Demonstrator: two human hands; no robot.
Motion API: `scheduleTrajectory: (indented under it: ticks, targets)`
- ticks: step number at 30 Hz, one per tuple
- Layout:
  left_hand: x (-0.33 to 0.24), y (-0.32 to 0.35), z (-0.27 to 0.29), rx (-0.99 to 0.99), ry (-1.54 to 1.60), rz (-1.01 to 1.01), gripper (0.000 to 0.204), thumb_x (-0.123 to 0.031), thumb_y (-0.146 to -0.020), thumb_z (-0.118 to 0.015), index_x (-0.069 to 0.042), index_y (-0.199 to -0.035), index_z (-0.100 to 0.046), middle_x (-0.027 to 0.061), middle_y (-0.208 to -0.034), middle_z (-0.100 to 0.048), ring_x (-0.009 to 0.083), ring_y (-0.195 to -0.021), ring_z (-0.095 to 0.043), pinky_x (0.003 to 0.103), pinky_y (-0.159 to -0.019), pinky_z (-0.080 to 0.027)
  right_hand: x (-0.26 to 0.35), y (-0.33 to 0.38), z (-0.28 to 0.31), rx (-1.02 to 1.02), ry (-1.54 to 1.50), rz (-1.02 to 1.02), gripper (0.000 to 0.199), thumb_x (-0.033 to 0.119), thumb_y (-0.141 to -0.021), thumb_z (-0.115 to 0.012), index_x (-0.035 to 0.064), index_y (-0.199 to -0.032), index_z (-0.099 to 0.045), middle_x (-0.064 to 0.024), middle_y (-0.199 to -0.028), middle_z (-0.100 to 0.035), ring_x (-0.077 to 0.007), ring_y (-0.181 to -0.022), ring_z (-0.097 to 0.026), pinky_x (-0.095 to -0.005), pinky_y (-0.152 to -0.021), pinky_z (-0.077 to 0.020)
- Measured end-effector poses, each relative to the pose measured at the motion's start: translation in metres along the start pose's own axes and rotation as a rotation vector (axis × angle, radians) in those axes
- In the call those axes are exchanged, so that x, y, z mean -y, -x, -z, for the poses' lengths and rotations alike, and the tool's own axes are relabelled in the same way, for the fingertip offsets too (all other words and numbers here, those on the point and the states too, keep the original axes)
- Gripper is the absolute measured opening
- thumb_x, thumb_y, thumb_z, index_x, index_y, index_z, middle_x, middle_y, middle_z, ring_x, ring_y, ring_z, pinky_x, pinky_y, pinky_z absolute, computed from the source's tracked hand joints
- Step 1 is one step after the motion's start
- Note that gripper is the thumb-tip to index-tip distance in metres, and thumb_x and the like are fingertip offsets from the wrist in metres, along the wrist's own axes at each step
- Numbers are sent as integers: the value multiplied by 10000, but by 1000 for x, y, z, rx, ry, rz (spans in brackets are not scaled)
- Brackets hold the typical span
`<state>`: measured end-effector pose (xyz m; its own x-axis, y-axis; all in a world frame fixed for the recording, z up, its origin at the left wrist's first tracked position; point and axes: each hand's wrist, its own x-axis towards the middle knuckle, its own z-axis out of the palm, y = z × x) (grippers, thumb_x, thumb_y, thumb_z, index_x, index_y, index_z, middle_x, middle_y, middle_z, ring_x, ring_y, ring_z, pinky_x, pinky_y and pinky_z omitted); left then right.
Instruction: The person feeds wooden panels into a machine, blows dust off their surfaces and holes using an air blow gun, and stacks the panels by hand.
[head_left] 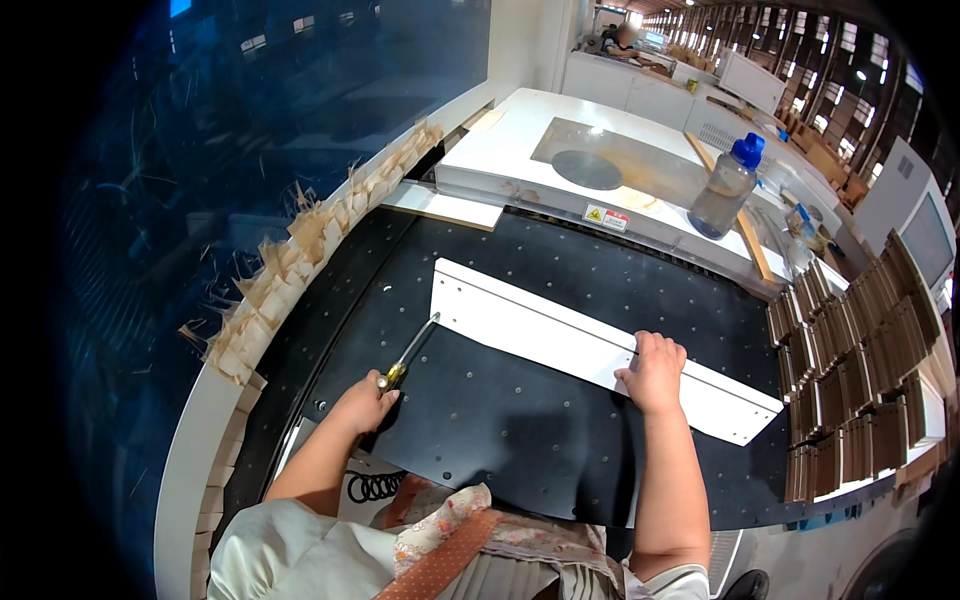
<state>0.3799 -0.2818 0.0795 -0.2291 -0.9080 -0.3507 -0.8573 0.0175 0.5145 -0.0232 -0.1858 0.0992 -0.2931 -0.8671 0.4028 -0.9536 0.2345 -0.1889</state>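
Observation:
A long white panel [540, 325] with a groove along its length and small holes near its ends lies slantwise on the black, dotted work table [470, 420]. My left hand [364, 404] is closed round what looks like an air blow gun [397, 374] with a yellowish body. Its thin metal nozzle reaches the panel's left end, by the lower corner; whether it touches cannot be told. Right of the panel's middle, my right hand [656, 372] grips the board across its width, fingers over the far edge and thumb on the near side.
Stacks of narrow boards [850, 370] stand at the right edge. Beyond the table, a white machine ledge [480, 160] carries a blue-capped bottle [724, 188] and a wooden strip [752, 245]. Frayed strip curtains [300, 240] line the left. A black coiled hose [375, 487] hangs near me.

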Motion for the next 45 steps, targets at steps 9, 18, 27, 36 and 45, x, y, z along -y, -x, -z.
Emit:
scheduleTrajectory:
  ticks: [9, 18, 27, 36, 45]
  targets:
    - [2, 33, -25, 386, 90, -169, 427, -360, -884, -588, -1, -1064, -444, 151, -718, -620, 232, -512, -600, 329, -501, -477, 4, -4, 11, 140, 128, -34, 413, 202, -590, -806, 87, -914, -579, -67, -861, -620, -281, -860, -593, -416, -771, -433]
    - [-12, 51, -78, 510, -7, -598, 337, -339, -908, -544, -37, -1004, -431, 206, -748, -610, 387, -755, -604, 440, -634, -448, 22, 13, 27, 315, 79, 136, 199, 131, -676, -667, 110, -867, -614, -81, -864, -642, -283, -879, -624, -408, -716, -507]
    - [-27, 58, -72, 428, 28, -550, 369, -364, -900, -552, -49, -1059, -445, 198, -793, -612, 379, -791, -604, 427, -672, -450, 86, -3, 101, -273, -298, 272, 157, 39, -676, -689, 82, -800, -603, -70, -754, -595, -248, -752, -610, -357, -668, -491]
    - [-27, 68, -49, 244, -26, -420, 423, -366, -890, -562, -37, -1129, -445, 222, -852, -618, 389, -833, -609, 436, -723, -470, 53, -5, 146, -841, -1627, 2, 437, -88, -723, -683, 29, -1123, -552, -86, -1078, -600, -193, -992, -573, -342, -928, -438]
    - [-22, 57, -28, 24, -110, -383, 370, -325, -883, -553, -19, -1053, -432, 236, -805, -626, 427, -793, -601, 491, -683, -469, 3, 64, 48, -807, -2016, -555, 569, -136, -714, -556, -51, -1263, -434, -166, -1230, -505, -306, -1142, -496, -428, -1021, -381]
